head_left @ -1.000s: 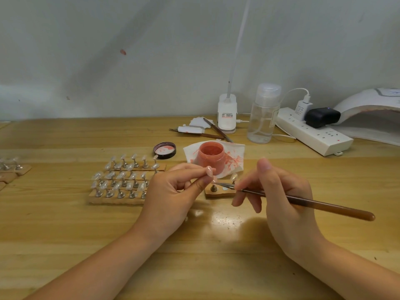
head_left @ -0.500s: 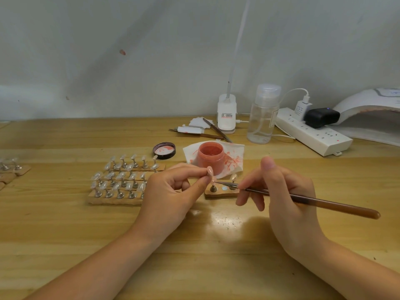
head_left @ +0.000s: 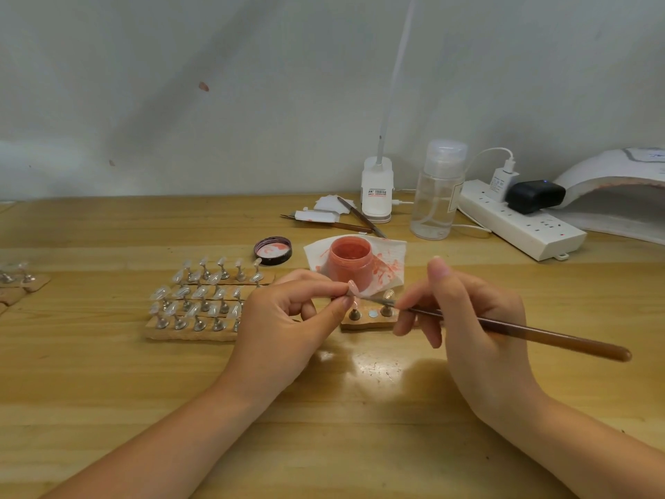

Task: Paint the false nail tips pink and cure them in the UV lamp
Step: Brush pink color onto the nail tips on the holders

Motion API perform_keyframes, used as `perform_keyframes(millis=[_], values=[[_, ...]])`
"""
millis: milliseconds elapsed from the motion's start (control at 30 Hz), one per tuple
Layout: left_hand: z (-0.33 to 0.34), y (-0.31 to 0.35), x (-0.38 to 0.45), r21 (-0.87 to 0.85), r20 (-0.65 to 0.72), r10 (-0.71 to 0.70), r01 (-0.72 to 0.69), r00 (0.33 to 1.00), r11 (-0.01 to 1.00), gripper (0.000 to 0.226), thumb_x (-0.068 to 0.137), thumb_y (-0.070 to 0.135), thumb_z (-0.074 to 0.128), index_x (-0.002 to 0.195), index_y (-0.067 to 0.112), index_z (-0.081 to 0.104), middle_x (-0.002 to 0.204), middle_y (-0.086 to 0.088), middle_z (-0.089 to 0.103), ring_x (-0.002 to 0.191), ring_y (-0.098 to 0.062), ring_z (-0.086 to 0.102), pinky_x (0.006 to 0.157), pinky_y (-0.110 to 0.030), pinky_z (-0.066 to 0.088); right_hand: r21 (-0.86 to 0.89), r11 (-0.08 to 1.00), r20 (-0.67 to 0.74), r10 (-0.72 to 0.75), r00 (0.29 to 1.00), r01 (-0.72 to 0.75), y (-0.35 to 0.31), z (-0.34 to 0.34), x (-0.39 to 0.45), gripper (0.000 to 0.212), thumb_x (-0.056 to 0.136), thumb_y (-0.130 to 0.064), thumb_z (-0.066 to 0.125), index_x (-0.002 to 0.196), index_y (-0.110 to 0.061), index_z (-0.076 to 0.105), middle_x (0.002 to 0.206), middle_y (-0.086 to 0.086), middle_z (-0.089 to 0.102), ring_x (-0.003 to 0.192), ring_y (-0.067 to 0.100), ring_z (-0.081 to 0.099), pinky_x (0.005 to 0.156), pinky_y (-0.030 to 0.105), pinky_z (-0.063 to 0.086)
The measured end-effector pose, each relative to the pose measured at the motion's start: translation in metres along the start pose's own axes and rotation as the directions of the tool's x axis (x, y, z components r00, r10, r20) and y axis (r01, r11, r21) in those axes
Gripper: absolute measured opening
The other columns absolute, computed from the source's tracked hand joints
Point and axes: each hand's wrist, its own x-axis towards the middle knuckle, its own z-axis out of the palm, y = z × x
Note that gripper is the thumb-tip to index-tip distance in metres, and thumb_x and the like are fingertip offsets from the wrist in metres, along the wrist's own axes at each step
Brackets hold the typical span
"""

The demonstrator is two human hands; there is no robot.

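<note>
My left hand pinches a small nail tip on its stand between thumb and forefinger, just in front of the open jar of pink polish. My right hand holds a long brown brush, whose tip touches the held nail tip. Below them lies a small wooden holder with two metal stands, one bearing a tip. Rows of clear nail tips on stands fill the wooden strips to the left. The white UV lamp sits at the far right.
The jar stands on a polish-stained tissue, its lid lying to the left. Behind are spare brushes, a clear pump bottle, a white lamp base and a power strip. More stands sit at the left edge.
My right hand has shifted slightly right and back, and the brush tip has stroked along the nail tip. My left hand has kept its pinch almost still.
</note>
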Motion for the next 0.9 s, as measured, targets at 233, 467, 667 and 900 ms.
perform_keyframes(millis=[233,467,667,900], values=[[0.0006,-0.0009,0.0004,0.045,-0.015,-0.001,0.001,1.000,0.999,0.023,0.070,0.004,0.073,0.072,0.027,0.073,0.075,0.010,0.066,0.048,-0.004,0.041,0.052,-0.006,0.035,-0.024,0.999,0.019,0.023,1.000,-0.023,0.0020,0.0024,0.0013,0.039,0.087,-0.034,0.043,0.065,-0.010,0.065,0.057,0.006,0.063,0.046,0.000,0.053,0.051,0.006,0.037],[0.0006,0.0017,0.0005,0.047,-0.011,-0.009,0.009,1.000,0.999,0.021,0.071,0.005,0.073,0.073,0.026,0.073,0.078,0.007,0.067,0.048,-0.006,0.040,0.052,-0.007,0.035,0.016,1.000,-0.001,0.007,1.000,-0.007,-0.0008,0.0010,0.0049,0.040,0.092,-0.028,0.043,0.063,-0.010,0.064,0.056,0.006,0.063,0.044,-0.002,0.053,0.051,0.005,0.038],[0.0001,0.0012,0.0002,0.047,-0.007,-0.005,0.005,1.000,0.999,0.020,0.071,0.007,0.073,0.073,0.026,0.073,0.078,0.007,0.068,0.048,-0.005,0.040,0.051,-0.008,0.036,0.013,0.999,0.022,0.043,0.999,-0.044,-0.0003,0.0011,0.0053,0.041,0.091,-0.024,0.039,0.063,-0.006,0.065,0.054,0.010,0.062,0.043,-0.001,0.052,0.050,0.005,0.037],[0.0001,0.0009,0.0000,0.010,-0.002,0.005,-0.005,1.000,1.000,0.011,0.068,0.026,0.068,0.075,0.033,0.072,0.078,0.012,0.069,0.049,-0.002,0.041,0.053,-0.007,0.037,0.023,0.997,-0.044,0.074,0.996,-0.073,-0.0023,0.0003,0.0073,0.043,0.091,-0.028,0.037,0.061,-0.012,0.064,0.054,0.010,0.062,0.040,0.001,0.049,0.045,0.010,0.036]])
